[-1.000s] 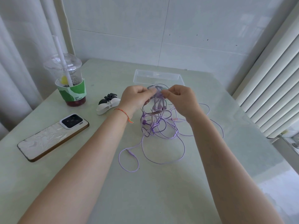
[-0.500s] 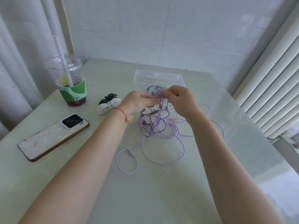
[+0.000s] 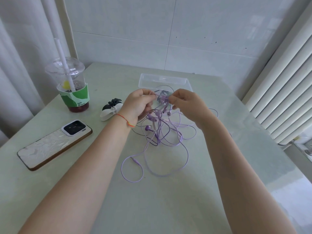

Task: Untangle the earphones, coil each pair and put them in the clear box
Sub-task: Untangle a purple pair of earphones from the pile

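Earphones point(image 3: 160, 130), a limp, light purple tangle just in front of the clear box point(image 3: 164, 81), hang from left hand point(image 3: 139, 104) and right hand point(image 3: 187, 105), fingers pinching the knot; best gripped at the cords.

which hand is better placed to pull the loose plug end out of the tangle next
Probably the left hand. The plug end lies on the table on its side of the purple earphone tangle, while the right hand sits farther across and can keep pinching the knot.
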